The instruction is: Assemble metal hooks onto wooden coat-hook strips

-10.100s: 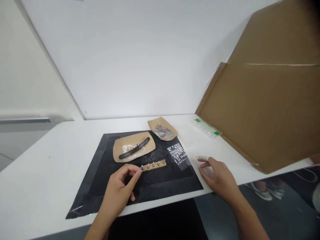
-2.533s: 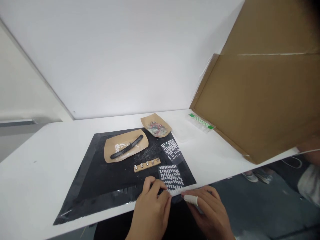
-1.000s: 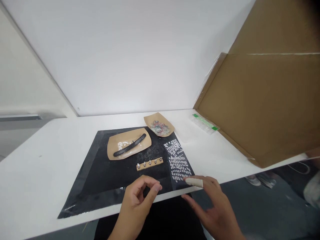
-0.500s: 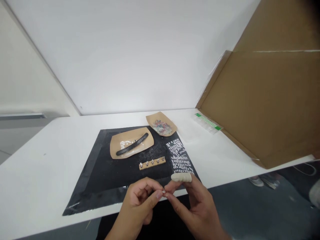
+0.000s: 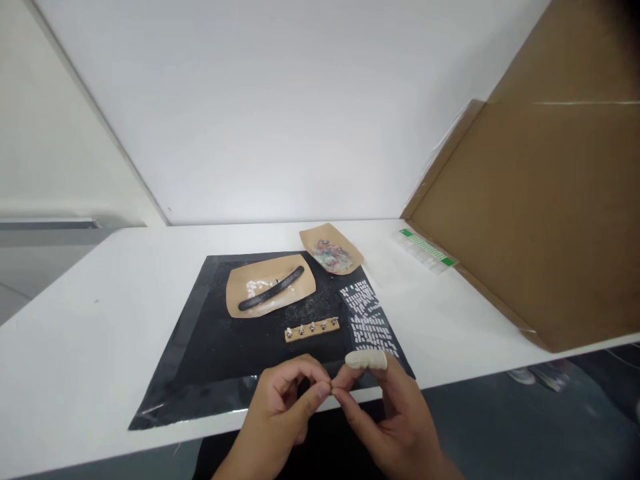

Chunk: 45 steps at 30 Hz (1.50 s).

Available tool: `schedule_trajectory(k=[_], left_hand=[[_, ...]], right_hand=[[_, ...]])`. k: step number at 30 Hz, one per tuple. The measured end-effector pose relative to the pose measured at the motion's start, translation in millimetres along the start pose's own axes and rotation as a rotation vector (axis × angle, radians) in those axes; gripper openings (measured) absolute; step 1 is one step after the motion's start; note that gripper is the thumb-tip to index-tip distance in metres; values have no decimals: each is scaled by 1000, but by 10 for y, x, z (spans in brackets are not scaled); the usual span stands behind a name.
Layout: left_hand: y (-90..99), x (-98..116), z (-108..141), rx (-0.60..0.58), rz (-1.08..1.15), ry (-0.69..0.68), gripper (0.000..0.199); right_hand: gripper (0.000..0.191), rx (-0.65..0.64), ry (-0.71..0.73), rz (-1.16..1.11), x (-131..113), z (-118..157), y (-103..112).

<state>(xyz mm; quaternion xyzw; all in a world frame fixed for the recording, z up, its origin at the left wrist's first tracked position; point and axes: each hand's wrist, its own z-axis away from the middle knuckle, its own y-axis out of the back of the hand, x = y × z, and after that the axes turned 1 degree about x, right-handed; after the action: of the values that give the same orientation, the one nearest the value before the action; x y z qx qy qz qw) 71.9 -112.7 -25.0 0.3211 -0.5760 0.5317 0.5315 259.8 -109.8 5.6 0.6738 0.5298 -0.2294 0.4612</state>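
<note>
A black mat spans the white table, bearing a tray crossed by a dark bar. Left hand and right hand have met, fingers pinched closed, contents indiscernible, partly screening white-flecked sheets beside a studded strip.

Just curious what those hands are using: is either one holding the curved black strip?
No, the curved black strip lies across the brown tray, apart from the left hand and right hand.
</note>
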Motion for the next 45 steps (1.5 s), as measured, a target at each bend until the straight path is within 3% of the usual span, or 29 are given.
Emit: schedule_trajectory(k=[4,10,14,16,21,29,36,45], left_hand=[[34,8,-12,25,-21,-3,34],[153,94,-61,125,-346,-327,18],[289,91,-128,313,-712,-546,11],[348,49,-171,420,-878,-600,21],[404,-70,-296,448,-1027,-569,39],[381,-64,-427,400,-974,-519,35],[364,-54,-439,419,-923,-443,27],[365,-48,-438,445,-916,-449,22]], right_hand=[[23,17,-27,-39,32,-25,-65],[17,-12,0,19,154,-71,-122],[19,-10,52,150,297,-218,-164],[17,-32,88,251,371,-317,-195],[21,-67,163,394,499,-487,-300],[4,-128,186,484,480,-630,-348],[5,-168,165,487,455,-671,-354],[6,-201,183,479,434,-692,-369]])
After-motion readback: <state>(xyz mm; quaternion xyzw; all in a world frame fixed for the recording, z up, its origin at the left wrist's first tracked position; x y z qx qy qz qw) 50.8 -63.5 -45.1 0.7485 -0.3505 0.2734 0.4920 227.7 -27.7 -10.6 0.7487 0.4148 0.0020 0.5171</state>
